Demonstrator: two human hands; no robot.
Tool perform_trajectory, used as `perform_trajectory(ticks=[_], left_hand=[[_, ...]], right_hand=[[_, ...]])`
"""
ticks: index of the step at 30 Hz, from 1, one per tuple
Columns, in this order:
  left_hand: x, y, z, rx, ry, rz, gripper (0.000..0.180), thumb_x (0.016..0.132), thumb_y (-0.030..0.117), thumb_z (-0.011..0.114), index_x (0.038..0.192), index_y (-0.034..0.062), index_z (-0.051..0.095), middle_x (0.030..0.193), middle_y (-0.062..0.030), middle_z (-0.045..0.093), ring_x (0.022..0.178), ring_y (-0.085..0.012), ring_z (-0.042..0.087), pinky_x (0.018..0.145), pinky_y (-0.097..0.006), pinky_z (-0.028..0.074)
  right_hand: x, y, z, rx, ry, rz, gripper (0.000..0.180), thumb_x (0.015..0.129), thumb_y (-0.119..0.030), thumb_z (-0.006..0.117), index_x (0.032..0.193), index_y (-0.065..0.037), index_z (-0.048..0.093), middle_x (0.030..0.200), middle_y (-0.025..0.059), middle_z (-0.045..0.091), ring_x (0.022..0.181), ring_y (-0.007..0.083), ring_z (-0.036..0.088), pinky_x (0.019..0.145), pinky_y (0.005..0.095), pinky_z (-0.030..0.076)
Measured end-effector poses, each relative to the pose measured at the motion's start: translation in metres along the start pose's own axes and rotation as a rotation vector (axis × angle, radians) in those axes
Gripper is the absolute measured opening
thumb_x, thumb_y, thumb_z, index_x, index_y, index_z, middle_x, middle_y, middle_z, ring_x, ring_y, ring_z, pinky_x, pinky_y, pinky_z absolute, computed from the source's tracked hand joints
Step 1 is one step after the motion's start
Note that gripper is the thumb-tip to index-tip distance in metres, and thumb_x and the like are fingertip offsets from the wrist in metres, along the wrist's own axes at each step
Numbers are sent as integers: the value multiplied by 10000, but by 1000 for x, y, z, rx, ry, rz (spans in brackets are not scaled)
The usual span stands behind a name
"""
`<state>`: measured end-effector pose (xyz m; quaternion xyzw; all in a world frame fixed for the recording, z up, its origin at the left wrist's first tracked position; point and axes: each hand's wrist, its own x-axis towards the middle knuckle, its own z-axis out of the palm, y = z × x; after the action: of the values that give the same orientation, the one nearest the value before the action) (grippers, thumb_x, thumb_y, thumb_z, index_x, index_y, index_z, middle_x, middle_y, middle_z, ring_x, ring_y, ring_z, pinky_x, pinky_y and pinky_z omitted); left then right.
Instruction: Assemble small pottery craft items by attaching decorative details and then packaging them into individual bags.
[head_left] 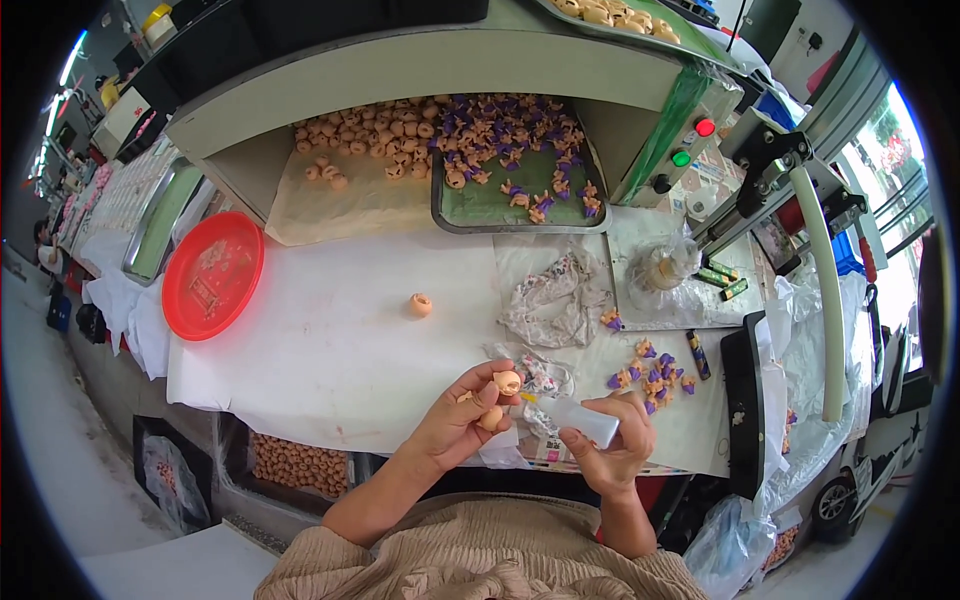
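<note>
Two small orange toy heads (pixel 497 398) are pinched in the left hand (pixel 462 420), above the table's near edge. A white tube (pixel 583 419) (tip toward the heads) is gripped by the right hand (pixel 615 450).

My surface (pixel 330 360) is covered in white paper, grey floor (pixel 60 450) off at 8 o'clock, bright daylight around 3 o'clock.

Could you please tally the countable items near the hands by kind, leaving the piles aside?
Red round tray: 1
Lone peach doll head on the white table: 1
Peach doll heads in the left hand: 2
White tube in the right hand: 1
Total: 5
</note>
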<state>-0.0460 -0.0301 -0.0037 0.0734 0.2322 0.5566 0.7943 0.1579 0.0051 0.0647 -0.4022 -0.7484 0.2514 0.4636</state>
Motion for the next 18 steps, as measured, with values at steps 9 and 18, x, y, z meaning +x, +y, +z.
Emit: perform_trajectory(ticks=[9, 18], left_hand=[[3, -2, -2, -20, -25, -4, 374, 941, 169, 561, 1303, 113, 485, 1235, -90, 547, 1012, -147, 585, 769, -267, 529], [5, -5, -3, -49, -18, -9, 353, 942, 160, 556, 1286, 110, 497, 1239, -108, 543, 1015, -163, 591, 751, -262, 535]], right_hand=[[-1, 4, -3, -13, -9, 43, 334, 658, -193, 833, 868, -16, 643, 750, 75, 603, 660, 192, 545, 599, 302, 425], [-2, 10, -7, -7, -13, 61, 333, 654, -188, 829, 866, -15, 638, 752, 75, 594, 658, 192, 540, 600, 304, 422]])
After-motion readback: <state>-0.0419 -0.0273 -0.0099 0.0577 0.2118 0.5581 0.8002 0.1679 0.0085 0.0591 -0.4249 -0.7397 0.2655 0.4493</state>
